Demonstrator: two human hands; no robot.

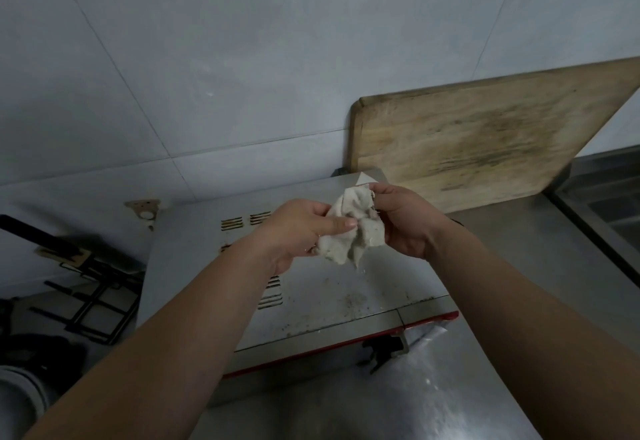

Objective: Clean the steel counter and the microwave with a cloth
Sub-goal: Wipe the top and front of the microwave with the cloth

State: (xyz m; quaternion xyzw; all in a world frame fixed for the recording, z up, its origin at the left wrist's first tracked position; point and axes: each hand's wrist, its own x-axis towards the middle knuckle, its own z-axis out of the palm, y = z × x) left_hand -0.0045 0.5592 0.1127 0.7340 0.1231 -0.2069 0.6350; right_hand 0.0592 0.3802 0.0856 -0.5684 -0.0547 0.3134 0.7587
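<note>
Both hands hold a crumpled cloth (353, 228) in the air above the microwave (332, 287), roughly over the middle of its top. The left hand (298, 232) grips the cloth's left side, fingers curled round the bunched fabric with the thumb laid across the front. The right hand (405, 221) pinches the cloth's upper right edge, its fingers closed on the fabric. The cloth is off-white with grey, soiled patches, and a loose corner hangs down toward the microwave top without touching it.

The microwave is a grey metal box with a red strip along its front edge. Its top carries rows of vent slots (249, 220) to the left of the hands, and brown specks and smears are scattered over the panel below the cloth. It stands on the steel surface (519, 249), which runs out to the right of the microwave and in front of it, where pale streaks show on the metal.

Behind the microwave's right rear corner a worn wooden board (478, 142) leans against the tiled wall (207, 59), its lower edge resting on the surface. To the left of the microwave lies a black stove grate (97, 304), with a dark handle (31, 232) above it near the wall. At the far right of the microwave, beyond the surface, a sink rim (602, 218) is partly in view.
</note>
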